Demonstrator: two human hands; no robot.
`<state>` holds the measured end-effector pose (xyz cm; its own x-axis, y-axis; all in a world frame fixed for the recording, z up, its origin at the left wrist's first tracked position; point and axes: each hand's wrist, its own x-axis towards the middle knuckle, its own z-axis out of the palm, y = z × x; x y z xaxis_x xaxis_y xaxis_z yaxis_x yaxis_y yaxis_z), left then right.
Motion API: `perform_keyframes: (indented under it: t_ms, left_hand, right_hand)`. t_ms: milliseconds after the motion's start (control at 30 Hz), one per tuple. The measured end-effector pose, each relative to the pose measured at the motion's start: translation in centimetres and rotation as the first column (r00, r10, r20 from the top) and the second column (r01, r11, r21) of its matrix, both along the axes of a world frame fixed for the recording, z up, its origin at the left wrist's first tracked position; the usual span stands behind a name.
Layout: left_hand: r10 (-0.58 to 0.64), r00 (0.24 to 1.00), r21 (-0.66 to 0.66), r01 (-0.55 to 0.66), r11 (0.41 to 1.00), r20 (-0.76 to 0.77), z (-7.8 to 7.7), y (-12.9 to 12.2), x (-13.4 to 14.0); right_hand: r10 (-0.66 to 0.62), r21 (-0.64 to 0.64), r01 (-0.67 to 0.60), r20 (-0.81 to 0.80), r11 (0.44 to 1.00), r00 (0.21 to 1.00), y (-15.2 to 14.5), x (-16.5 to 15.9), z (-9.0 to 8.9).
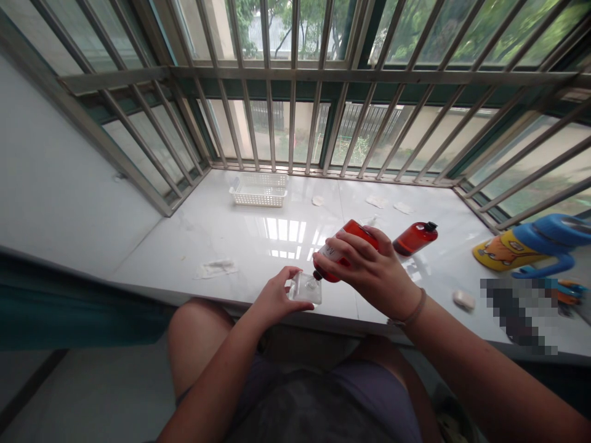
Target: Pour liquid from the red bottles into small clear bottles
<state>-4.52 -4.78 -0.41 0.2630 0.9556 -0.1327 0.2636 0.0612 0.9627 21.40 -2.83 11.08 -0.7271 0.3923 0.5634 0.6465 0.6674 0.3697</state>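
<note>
In my left hand (286, 292) is a small clear square container (305, 290), held between thumb and fingers close to the sill's front edge. My right hand (364, 255) is wrapped around a red bottle (353, 232) with a pale label. The bottle is tipped, its dark neck pointing down to the left at the container's mouth. Whether liquid is flowing cannot be made out. A second red bottle (410, 240) with a black cap stands just behind my right hand.
A white perforated basket (259, 195) sits at the back left of the white sill (175, 246). Crumpled white scraps (217, 268) lie about. To the right are a small pale block (463, 300) and a blue-and-yellow flask (512, 249). Metal window bars (293, 123) enclose the back.
</note>
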Motion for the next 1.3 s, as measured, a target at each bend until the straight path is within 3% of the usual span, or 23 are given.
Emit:
perform_keyframes:
  t_ms: [1000,1133,1300]
  left_hand:
    - [-0.024,1.000,0.042,0.023,0.999,0.014,-0.8,0.6,0.7]
    - [-0.011,1.000,0.052,0.011,0.999,0.013,-0.7,0.7,1.1]
    - [-0.002,0.998,0.042,-0.001,0.999,0.065,-0.6,0.6,1.6]
  right_hand:
    - [0.003,-0.004,-0.003,0.015,1.000,1.000,0.1,0.1,0.5]
    - [-0.003,-0.063,0.002,-0.021,0.998,1.000,0.2,0.4,-0.1]
    - [-0.113,-0.180,0.098,-0.075,0.979,0.991,-0.2,1.1,-1.9]
